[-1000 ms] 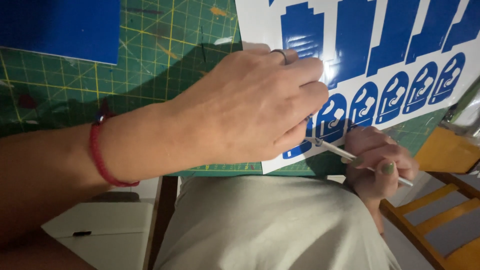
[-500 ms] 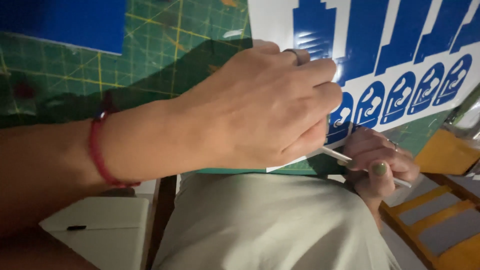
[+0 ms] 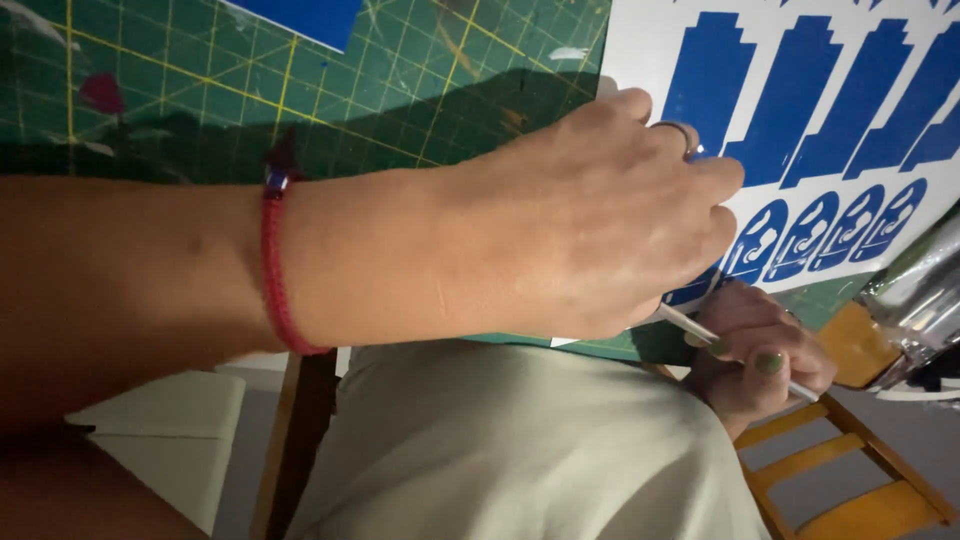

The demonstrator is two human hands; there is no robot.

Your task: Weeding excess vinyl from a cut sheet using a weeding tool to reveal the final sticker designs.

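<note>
Green cutting mat (image 3: 400, 90), one sticker sheet (image 3: 640, 60), two hands.

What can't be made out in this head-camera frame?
- Tip of the thin white tool: hidden behind the left hand.
- Right hand: palm and grip partly covered by the left hand.
- White sheet with blue cut shapes: cut off by the top and right edges.
- Shiny metal object: cropped at the right edge.
</note>
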